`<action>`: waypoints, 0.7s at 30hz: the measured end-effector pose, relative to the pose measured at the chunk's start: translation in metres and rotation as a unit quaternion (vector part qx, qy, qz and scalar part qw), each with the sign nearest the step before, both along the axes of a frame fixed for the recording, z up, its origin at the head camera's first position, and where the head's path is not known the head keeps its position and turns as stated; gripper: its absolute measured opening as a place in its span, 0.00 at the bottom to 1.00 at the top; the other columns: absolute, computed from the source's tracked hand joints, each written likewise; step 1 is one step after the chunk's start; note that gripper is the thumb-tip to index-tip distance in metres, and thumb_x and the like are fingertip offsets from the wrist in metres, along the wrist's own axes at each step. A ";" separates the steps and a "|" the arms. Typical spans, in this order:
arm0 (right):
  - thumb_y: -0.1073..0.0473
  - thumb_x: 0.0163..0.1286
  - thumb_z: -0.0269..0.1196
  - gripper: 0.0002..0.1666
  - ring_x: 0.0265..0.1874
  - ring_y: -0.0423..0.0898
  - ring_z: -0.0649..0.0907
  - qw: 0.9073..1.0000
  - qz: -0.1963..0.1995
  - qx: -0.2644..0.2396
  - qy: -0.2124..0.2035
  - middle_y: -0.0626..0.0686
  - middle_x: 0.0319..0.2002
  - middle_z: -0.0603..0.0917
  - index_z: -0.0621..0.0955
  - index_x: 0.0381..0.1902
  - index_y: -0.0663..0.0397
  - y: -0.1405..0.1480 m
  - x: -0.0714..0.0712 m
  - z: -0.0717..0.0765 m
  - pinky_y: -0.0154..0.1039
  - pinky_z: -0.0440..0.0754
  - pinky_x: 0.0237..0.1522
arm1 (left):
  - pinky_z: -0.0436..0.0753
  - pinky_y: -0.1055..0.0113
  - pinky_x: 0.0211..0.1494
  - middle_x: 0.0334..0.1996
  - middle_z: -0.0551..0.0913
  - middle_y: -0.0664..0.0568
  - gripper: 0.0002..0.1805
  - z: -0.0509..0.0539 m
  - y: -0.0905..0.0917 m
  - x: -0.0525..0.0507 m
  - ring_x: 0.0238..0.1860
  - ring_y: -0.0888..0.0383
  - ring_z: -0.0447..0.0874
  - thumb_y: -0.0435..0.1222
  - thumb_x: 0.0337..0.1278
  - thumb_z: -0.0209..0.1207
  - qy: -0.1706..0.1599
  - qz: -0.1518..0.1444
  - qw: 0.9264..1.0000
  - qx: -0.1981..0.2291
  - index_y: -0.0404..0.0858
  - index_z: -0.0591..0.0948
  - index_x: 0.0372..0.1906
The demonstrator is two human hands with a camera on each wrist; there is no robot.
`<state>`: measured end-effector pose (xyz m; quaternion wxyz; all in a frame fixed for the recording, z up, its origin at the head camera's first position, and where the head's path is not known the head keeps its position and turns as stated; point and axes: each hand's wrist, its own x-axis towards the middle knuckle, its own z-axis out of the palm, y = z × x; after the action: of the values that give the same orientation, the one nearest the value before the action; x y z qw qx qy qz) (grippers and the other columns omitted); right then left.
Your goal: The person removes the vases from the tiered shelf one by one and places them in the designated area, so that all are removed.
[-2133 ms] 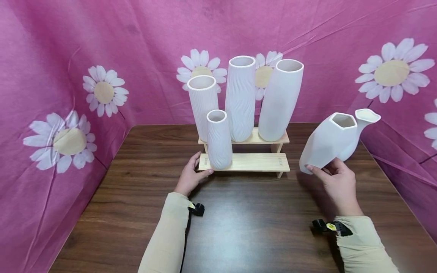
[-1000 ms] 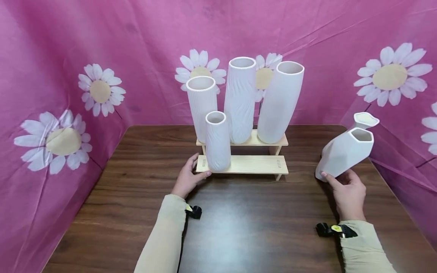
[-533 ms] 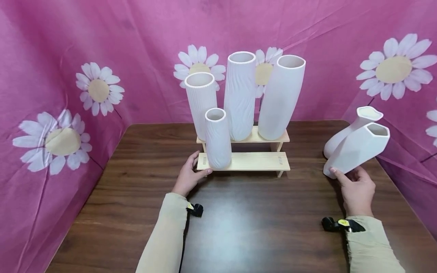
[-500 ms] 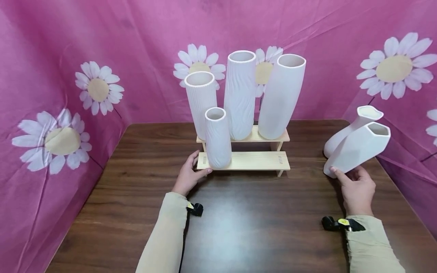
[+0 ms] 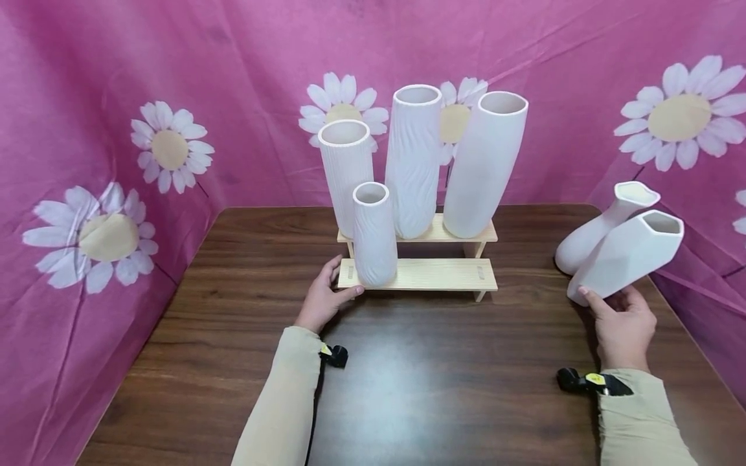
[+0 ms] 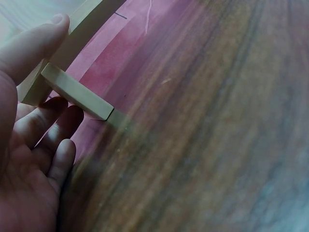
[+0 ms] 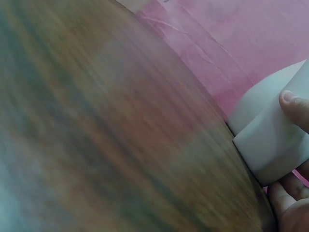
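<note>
The right hand (image 5: 628,329) grips the base of a white faceted vase (image 5: 626,255) with an angular mouth, in front of a white flared-neck vase (image 5: 588,236). In the right wrist view the thumb lies on the faceted vase (image 7: 273,145), its base at the table. The left hand (image 5: 324,299) holds the left end of a two-step wooden stand (image 5: 437,274), thumb on the front edge; the left wrist view shows fingers beside the stand's leg (image 6: 79,93). A small wavy vase (image 5: 375,243) stands on the lower step, by the left thumb.
On the upper step stand a ribbed vase (image 5: 346,175), a tall wavy vase (image 5: 414,162) and a smooth vase (image 5: 486,165). The dark wooden table (image 5: 396,388) reaches a pink daisy-printed cloth (image 5: 256,97) behind and at the sides.
The right hand has moved the faceted vase to the right, from left of the flared-neck vase to in front of it. The left hand keeps its hold on the stand.
</note>
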<state>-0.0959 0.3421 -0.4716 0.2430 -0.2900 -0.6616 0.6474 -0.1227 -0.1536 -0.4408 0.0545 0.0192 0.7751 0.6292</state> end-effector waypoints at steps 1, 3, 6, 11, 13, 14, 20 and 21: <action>0.68 0.52 0.78 0.29 0.37 0.35 0.81 1.000 -0.004 -0.002 -0.003 0.39 0.33 0.84 0.85 0.53 0.50 0.001 0.001 0.000 0.18 0.77 0.34 | 0.74 0.62 0.62 0.68 0.73 0.38 0.49 0.000 0.001 0.000 0.62 0.49 0.75 0.28 0.53 0.72 0.000 0.000 1.000 0.001 0.29 0.57 0.76; 0.68 0.52 0.78 0.31 0.37 0.34 0.81 1.000 -0.010 -0.008 -0.005 0.39 0.33 0.84 0.85 0.55 0.50 0.004 0.003 -0.001 0.18 0.77 0.34 | 0.74 0.61 0.63 0.68 0.74 0.39 0.49 -0.005 0.002 -0.001 0.62 0.49 0.76 0.29 0.52 0.72 0.003 0.002 1.000 0.005 0.30 0.58 0.76; 0.69 0.52 0.78 0.32 0.37 0.34 0.81 1.000 -0.015 -0.016 -0.006 0.38 0.33 0.84 0.84 0.56 0.51 0.006 0.004 -0.002 0.18 0.77 0.34 | 0.72 0.58 0.65 0.68 0.75 0.43 0.50 -0.021 0.002 -0.009 0.62 0.50 0.76 0.30 0.51 0.74 0.009 0.005 1.000 0.009 0.34 0.59 0.76; 0.68 0.53 0.78 0.31 0.38 0.33 0.81 0.999 -0.016 -0.026 -0.011 0.37 0.34 0.83 0.84 0.56 0.50 0.003 0.005 -0.002 0.17 0.76 0.34 | 0.72 0.57 0.66 0.67 0.76 0.48 0.50 -0.036 -0.001 -0.017 0.61 0.53 0.77 0.33 0.49 0.75 0.014 0.014 1.000 0.007 0.37 0.61 0.76; 0.69 0.53 0.77 0.30 0.38 0.33 0.81 0.999 -0.017 -0.030 -0.007 0.37 0.34 0.83 0.83 0.55 0.50 0.003 0.006 -0.003 0.17 0.76 0.34 | 0.72 0.58 0.66 0.68 0.75 0.48 0.51 -0.036 -0.001 -0.018 0.62 0.54 0.77 0.33 0.49 0.76 0.011 0.012 1.000 0.006 0.37 0.60 0.76; 0.70 0.53 0.77 0.29 0.38 0.33 0.81 0.999 -0.018 -0.031 -0.006 0.37 0.34 0.83 0.83 0.54 0.49 0.003 0.006 -0.003 0.17 0.76 0.34 | 0.72 0.58 0.66 0.68 0.75 0.48 0.51 -0.037 -0.001 -0.018 0.62 0.54 0.77 0.33 0.49 0.76 0.011 0.010 1.000 0.005 0.37 0.60 0.77; 0.70 0.54 0.76 0.28 0.38 0.32 0.81 0.999 -0.006 -0.036 -0.002 0.36 0.33 0.83 0.83 0.52 0.47 0.004 0.000 -0.001 0.17 0.77 0.33 | 0.74 0.59 0.64 0.67 0.76 0.48 0.51 -0.038 -0.001 -0.020 0.61 0.54 0.77 0.33 0.48 0.76 0.022 0.015 1.000 0.015 0.35 0.60 0.76; 0.69 0.54 0.76 0.28 0.38 0.32 0.81 0.999 -0.004 -0.035 -0.002 0.36 0.33 0.83 0.82 0.52 0.47 0.004 -0.001 0.000 0.17 0.77 0.33 | 0.75 0.59 0.64 0.67 0.76 0.48 0.51 -0.038 -0.001 -0.020 0.61 0.54 0.78 0.34 0.48 0.76 0.023 0.016 0.999 0.016 0.35 0.60 0.76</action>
<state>-0.0972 0.3466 -0.4719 0.2339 -0.3020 -0.6381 0.6686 -0.1427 -0.1546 -0.4789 0.0262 0.0224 0.7660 0.6419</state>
